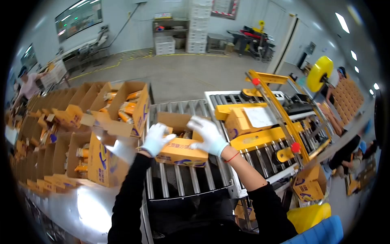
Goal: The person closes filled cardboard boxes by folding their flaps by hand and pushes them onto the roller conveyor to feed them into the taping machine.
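On the roller conveyor [198,186] in front of me sits an orange-yellow cardboard box [180,153] with printed characters on its side. Its top is open, and small packed items show dimly inside. My left hand [157,139], in a white glove, grips the left end of the box by a flap, thumb and fingers on either side. At the right end, my gloved right hand [208,135] has its fingers spread over the box edge; parts of the flaps are hidden beneath it.
Rows of open cartons [99,159] with orange packets stand on the metal table [87,205] at left. To the right, a yellow-framed box sealing machine [266,140] holds a closed carton [239,122]. Another carton [310,184] lies lower right. Other people work at both sides.
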The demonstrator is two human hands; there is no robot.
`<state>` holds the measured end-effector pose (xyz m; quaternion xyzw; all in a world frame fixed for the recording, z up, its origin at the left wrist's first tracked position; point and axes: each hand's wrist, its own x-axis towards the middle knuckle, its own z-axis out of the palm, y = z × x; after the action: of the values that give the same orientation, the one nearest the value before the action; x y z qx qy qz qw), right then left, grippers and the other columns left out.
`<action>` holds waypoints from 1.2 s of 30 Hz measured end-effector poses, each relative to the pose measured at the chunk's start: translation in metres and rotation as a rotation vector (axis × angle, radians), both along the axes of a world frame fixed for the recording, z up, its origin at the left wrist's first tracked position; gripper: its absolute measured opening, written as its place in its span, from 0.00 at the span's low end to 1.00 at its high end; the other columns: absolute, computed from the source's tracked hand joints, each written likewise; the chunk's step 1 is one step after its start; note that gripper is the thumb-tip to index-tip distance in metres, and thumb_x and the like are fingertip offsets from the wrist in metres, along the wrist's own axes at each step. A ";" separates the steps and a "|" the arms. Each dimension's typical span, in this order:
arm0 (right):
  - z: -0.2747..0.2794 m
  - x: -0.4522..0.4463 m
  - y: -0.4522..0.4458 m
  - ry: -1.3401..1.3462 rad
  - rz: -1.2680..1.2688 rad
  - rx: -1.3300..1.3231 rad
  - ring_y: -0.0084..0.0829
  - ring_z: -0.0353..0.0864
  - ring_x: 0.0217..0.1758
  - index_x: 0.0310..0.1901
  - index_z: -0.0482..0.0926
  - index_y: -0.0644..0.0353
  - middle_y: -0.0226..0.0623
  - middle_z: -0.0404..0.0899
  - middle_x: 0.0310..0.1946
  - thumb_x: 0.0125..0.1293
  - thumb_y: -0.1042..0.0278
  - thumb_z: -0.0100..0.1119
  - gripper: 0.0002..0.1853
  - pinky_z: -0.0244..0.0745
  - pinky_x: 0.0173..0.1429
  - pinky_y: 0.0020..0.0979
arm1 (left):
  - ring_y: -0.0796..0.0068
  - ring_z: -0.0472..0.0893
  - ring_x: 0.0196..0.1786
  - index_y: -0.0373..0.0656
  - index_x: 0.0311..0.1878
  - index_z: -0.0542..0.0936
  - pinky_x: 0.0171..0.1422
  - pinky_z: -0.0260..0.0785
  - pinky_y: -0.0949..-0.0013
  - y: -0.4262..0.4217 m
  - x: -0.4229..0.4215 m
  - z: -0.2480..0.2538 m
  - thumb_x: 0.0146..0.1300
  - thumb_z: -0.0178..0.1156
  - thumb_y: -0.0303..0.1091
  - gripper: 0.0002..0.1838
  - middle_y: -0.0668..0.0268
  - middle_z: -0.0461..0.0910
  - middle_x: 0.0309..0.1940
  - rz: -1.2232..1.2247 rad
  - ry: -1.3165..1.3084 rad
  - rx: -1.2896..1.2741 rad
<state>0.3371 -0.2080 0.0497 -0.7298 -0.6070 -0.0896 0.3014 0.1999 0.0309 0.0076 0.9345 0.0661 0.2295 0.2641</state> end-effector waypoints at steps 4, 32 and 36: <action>-0.001 -0.056 -0.007 -0.089 -0.271 -0.084 0.48 0.66 0.74 0.72 0.66 0.61 0.47 0.70 0.69 0.45 0.57 0.81 0.51 0.54 0.82 0.52 | 0.59 0.81 0.56 0.31 0.62 0.74 0.60 0.75 0.61 -0.014 0.007 -0.048 0.65 0.72 0.45 0.32 0.56 0.79 0.57 0.329 -0.243 -0.300; -0.047 -0.019 -0.007 -0.019 -0.140 0.067 0.62 0.52 0.81 0.78 0.52 0.70 0.62 0.59 0.75 0.45 0.47 0.82 0.66 0.46 0.84 0.53 | 0.59 0.82 0.60 0.42 0.57 0.83 0.68 0.71 0.62 0.017 -0.126 0.015 0.70 0.65 0.38 0.17 0.58 0.85 0.55 0.106 -0.258 -0.210; -0.039 -0.054 -0.009 -0.125 0.202 -0.211 0.43 0.63 0.80 0.73 0.71 0.52 0.39 0.69 0.75 0.58 0.53 0.74 0.40 0.52 0.82 0.51 | 0.63 0.74 0.70 0.27 0.77 0.56 0.74 0.68 0.62 0.026 -0.146 -0.004 0.73 0.64 0.42 0.41 0.48 0.71 0.71 0.281 -0.269 -1.226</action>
<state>0.2829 -0.2171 0.0108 -0.6858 -0.7008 -0.0398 0.1925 0.0542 0.0573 0.0040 0.5593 0.2732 0.2977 0.7238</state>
